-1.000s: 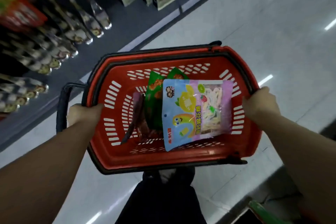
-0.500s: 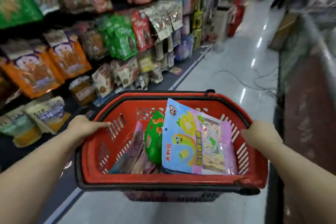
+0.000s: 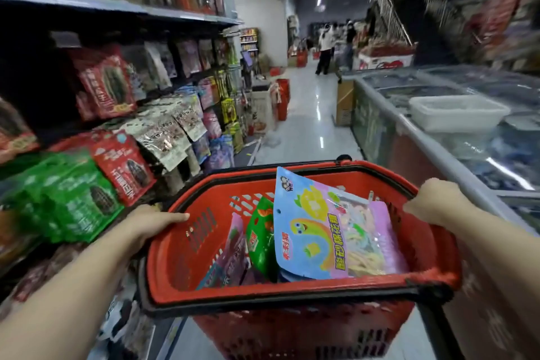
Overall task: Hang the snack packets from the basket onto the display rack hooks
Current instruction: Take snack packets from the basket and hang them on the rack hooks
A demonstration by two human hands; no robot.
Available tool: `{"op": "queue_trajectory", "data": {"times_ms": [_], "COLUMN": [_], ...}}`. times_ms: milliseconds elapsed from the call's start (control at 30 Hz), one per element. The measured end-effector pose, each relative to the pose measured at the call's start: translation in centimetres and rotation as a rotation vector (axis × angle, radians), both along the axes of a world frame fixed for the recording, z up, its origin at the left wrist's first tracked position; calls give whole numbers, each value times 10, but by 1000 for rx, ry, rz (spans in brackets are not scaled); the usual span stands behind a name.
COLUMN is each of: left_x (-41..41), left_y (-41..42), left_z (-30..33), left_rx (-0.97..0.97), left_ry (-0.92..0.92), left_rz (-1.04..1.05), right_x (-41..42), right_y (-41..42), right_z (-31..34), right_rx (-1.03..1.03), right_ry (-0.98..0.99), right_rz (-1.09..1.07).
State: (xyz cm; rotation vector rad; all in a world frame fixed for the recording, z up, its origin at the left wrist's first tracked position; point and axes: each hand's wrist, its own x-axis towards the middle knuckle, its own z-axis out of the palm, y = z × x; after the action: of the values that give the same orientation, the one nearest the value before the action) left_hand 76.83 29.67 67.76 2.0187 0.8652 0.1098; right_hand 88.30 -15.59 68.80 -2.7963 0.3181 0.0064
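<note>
I carry a red plastic basket point(image 3: 181, 266) in front of me. My left hand point(image 3: 152, 221) grips its left rim, thumb over the edge. My right hand point(image 3: 432, 203) grips the right rim. Inside stands a large blue and pink snack packet point(image 3: 315, 231) with yellow cartoon shapes, leaning on the right. A green packet point(image 3: 260, 240) sits beside it and a purple packet point(image 3: 230, 257) lies lower left. The display rack point(image 3: 163, 128) on my left carries hanging red, green and silver packets.
Chest freezers point(image 3: 438, 137) line the right side of the aisle, with a white tub point(image 3: 455, 111) on top. Boxes and a red bin point(image 3: 282, 96) stand further down the aisle. Two people stand far ahead point(image 3: 324, 50). The glossy floor runs between.
My view has risen from the floor and basket to the aisle ahead. The basket tilted up towards me; both hands have kept their hold on the rims.
</note>
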Motion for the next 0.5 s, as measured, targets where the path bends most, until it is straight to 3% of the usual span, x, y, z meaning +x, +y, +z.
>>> {"op": "queue_trajectory", "data": {"times_ms": [167, 500], "left_x": [138, 433], "left_y": [19, 44], "left_z": [14, 5], "left_rx": [-55, -50], "left_ry": [9, 15], "left_rz": [-27, 69], "right_x": [114, 438], "right_y": [11, 45], "right_z": [3, -23], "right_rx": [84, 78], "right_ry": [-67, -45], "right_rz": [-96, 20]}}
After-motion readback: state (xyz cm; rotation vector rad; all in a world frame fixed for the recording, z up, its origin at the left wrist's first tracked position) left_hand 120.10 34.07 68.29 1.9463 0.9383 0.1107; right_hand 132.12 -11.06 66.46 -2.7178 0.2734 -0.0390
